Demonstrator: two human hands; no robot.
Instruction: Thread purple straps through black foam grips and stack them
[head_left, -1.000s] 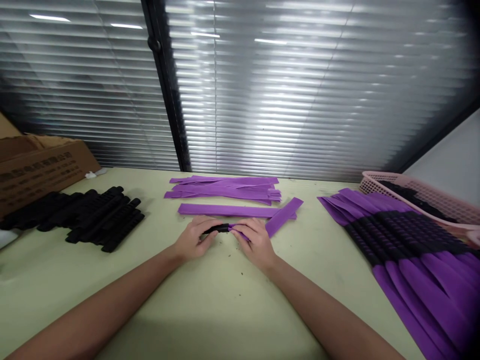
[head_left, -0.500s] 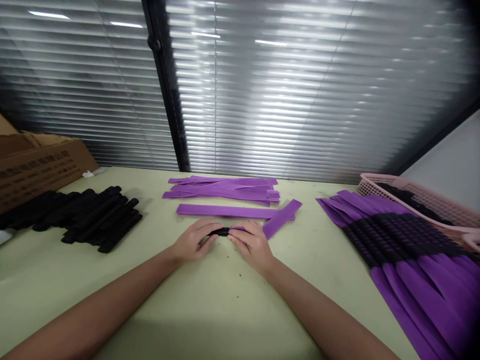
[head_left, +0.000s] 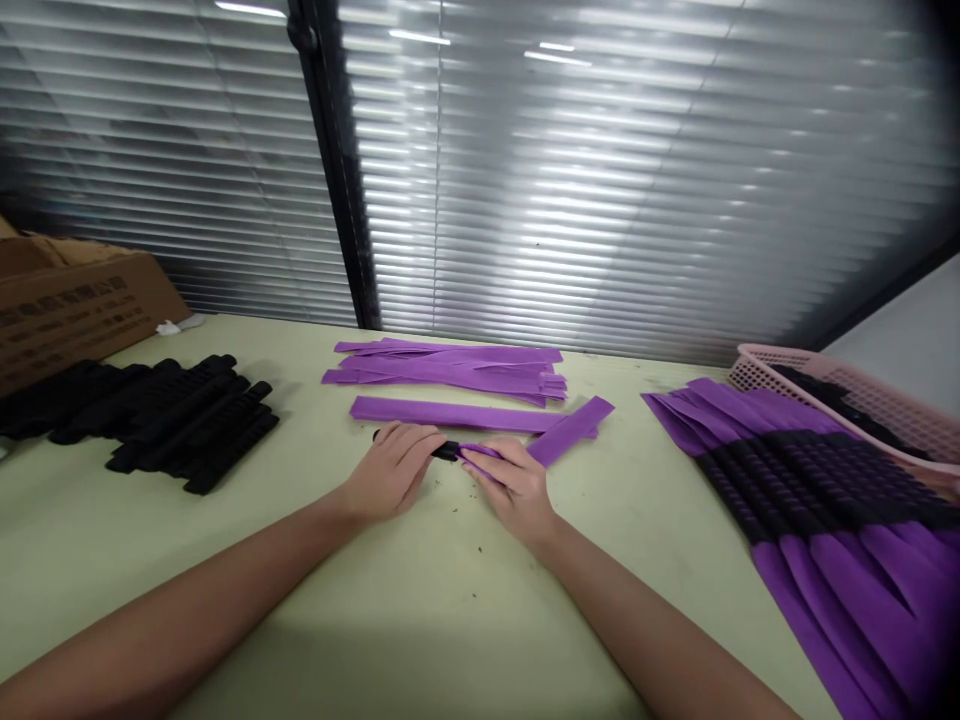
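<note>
My left hand (head_left: 397, 468) is closed around a black tube-like piece (head_left: 447, 451), whose right end sticks out past my fingers. Pinched in my right hand (head_left: 514, 485) is a purple strip (head_left: 571, 428), folded narrow where it meets the black piece's end. The strip's flat tail slants up and away behind my right hand. Whether its tip sits inside the black piece I cannot make out. Just beyond my hands lies another purple strip (head_left: 450, 412), and behind that a loose pile of purple strips (head_left: 450, 368).
Several black pieces (head_left: 187, 415) lie at the left near a cardboard box (head_left: 82, 310). At the right are joined purple-and-black strips (head_left: 814, 480) in a row, beside a pink basket (head_left: 795, 358) holding black items. Window blinds (head_left: 562, 200) stand behind the table (head_left: 420, 600).
My left hand has turned over the black piece and wraps more of it. More purple now shows between my right fingers and the black end. The camera view has shifted slightly.
</note>
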